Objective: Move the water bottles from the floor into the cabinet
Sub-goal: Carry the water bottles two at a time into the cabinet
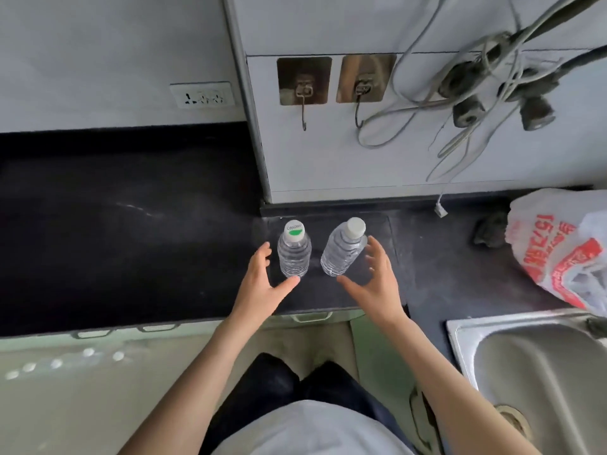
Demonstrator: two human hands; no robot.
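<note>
Two small clear water bottles stand on the black countertop point(131, 224). The left bottle point(294, 254) has a white cap with a green mark and stands upright. The right bottle point(341, 249) has a plain white cap and leans to the right. My left hand point(262, 284) is spread just left of the left bottle, and its thumb tip touches the bottle's base. My right hand point(374, 280) is spread just right of the right bottle, fingers close to it, gripping nothing. Several white bottle caps point(56, 362) show low on the floor at the lower left.
A steel sink point(538, 372) sits at the lower right with a red-and-white plastic bag point(565, 254) beyond it. Grey cables point(460, 103) and two wall hooks point(303, 93) hang on the white wall. Cabinet drawer handles point(157, 328) run under the counter edge.
</note>
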